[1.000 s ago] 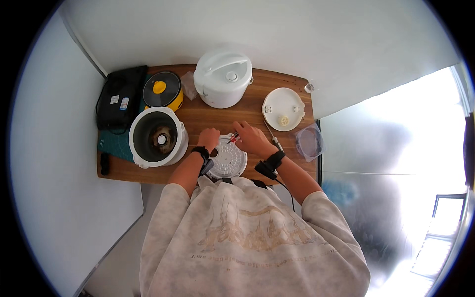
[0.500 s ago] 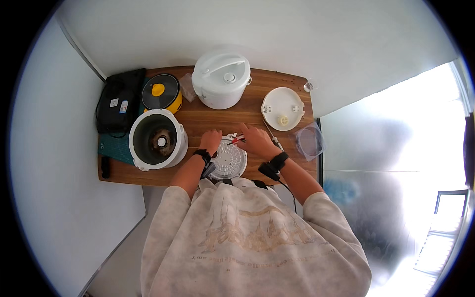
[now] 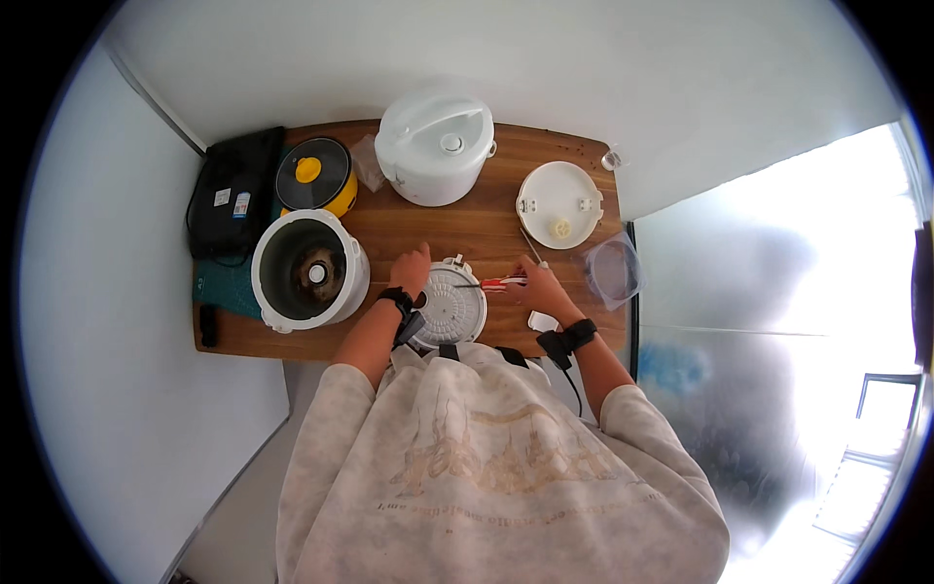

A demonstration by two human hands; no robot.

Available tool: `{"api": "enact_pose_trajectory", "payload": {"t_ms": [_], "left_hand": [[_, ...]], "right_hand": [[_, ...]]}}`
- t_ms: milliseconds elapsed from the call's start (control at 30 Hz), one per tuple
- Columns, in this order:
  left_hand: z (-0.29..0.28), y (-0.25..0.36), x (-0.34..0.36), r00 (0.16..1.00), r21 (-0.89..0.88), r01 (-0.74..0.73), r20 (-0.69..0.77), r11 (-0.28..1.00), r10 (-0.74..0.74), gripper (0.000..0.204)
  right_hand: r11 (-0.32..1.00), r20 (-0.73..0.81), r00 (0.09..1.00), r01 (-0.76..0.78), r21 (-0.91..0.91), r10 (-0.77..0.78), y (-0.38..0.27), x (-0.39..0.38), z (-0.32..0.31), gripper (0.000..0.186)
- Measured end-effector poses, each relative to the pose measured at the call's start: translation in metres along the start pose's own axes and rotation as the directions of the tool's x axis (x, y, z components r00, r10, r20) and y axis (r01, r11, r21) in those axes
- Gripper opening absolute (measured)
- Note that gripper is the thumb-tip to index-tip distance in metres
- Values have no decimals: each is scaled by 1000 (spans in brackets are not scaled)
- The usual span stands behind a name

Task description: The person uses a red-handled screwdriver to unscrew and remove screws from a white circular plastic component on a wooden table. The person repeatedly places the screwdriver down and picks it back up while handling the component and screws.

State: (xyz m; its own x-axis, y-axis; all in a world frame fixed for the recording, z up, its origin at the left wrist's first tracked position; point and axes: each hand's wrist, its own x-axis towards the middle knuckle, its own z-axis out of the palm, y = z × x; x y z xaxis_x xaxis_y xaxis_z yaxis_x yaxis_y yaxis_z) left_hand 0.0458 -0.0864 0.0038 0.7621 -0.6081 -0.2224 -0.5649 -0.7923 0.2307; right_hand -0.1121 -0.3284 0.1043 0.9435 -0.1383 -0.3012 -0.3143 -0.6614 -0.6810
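Observation:
A round white ridged lid piece [image 3: 450, 310] lies flat at the front of the table, close to my body. At its upper left rim is my left hand [image 3: 410, 272], fingers bent and bunched; what they hold, if anything, is hidden. My right hand [image 3: 541, 290], to the right of the lid piece, is closed on the red-and-white handle of a screwdriver [image 3: 498, 284]. Its thin dark shaft points left over the lid piece. A second slim tool [image 3: 528, 240] with a pale handle lies just beyond my right hand. Near my right wrist is a small white piece [image 3: 543, 321].
Left of my left arm stands an open white pot body [image 3: 362, 277]. Behind it are a yellow lidded pot [image 3: 341, 202] and a black case [image 3: 226, 200]. A white lidded cooker [image 3: 433, 170] stands at the back. A white round cover [image 3: 559, 195] and a clear plastic container [image 3: 613, 274] lie right.
My right hand has moved right and slightly down with the screwdriver, whose shaft now lies more level. My left hand has shifted a little left and up. The small white piece has come into sight.

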Motion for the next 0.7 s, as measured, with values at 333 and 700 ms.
{"api": "enact_pose_trajectory", "payload": {"t_ms": [333, 700], "left_hand": [[-9, -25, -23, 993, -296, 106, -24, 949, -119, 18], [12, -34, -59, 977, -485, 197, 21, 852, -214, 28]], "right_hand": [[961, -226, 951, -159, 225, 210, 52, 7, 20, 37], [992, -223, 970, -111, -55, 96, 41, 16, 54, 36]]}}
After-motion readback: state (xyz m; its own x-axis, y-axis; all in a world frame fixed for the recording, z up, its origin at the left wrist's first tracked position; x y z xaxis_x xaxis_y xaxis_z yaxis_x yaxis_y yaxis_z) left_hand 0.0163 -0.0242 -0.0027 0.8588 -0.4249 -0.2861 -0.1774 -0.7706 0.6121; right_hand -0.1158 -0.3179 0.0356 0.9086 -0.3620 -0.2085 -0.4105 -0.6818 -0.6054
